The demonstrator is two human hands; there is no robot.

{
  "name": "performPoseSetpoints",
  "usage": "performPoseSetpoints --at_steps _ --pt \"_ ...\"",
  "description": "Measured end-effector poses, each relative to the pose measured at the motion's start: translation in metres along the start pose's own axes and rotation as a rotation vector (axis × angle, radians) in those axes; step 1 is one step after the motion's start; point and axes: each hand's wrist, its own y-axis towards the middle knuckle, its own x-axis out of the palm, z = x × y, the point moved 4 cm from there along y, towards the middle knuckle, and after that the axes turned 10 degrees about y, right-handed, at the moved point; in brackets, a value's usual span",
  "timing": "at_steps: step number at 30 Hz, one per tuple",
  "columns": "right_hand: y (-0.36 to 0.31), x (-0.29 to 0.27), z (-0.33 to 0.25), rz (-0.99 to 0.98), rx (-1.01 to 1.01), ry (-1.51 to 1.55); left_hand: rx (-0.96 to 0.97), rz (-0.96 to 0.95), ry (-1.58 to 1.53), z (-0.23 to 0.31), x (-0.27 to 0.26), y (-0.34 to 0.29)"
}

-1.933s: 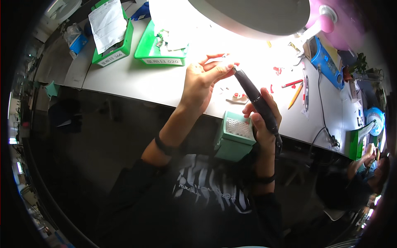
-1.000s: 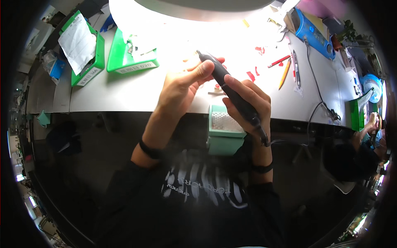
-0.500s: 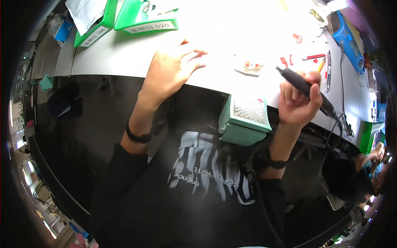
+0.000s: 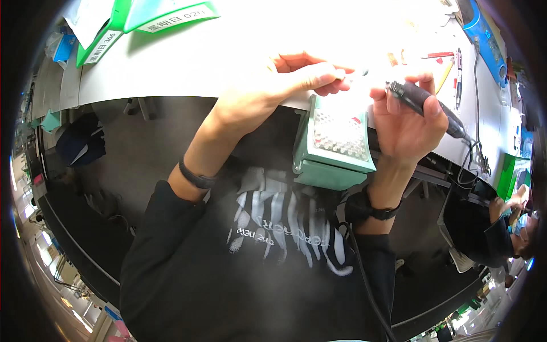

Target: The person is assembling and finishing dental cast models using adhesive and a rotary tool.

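In the glare above the bench edge, my left hand (image 4: 285,82) has thumb and fingers pinched together. Whatever lies between them is too small and washed out to name. A small dark spot shows just beyond the fingertips. My right hand (image 4: 413,128) is wrapped round a black corded rotary handpiece (image 4: 415,100), its threaded nose angled up and left toward my left fingertips. Below and between both hands, a pale green box (image 4: 330,171) with a bumpy, perforated light top (image 4: 341,134) sticks out from the bench edge.
Green bins (image 4: 176,20) with papers stand at the far left of the white bench (image 4: 154,74). Pens (image 4: 458,80) and a blue device (image 4: 484,40) with a cable lie at the right. Another person (image 4: 484,233) sits farther right, beside a green bin (image 4: 506,176).
My left hand has moved right, its fingers now pinched close to the handpiece. My right hand has turned palm up slightly, still gripping the handpiece. The view has shifted a little.
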Motion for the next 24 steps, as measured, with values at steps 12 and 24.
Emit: performPoseSetpoints --at_steps 12,24 --pt "-0.005 -0.008 0.006 0.032 0.01 -0.119 0.111 0.002 -0.002 -0.006 -0.001 0.01" --pt "-0.003 0.001 0.009 0.064 0.059 -0.14 0.136 -0.041 0.011 -0.006 -0.004 0.01"
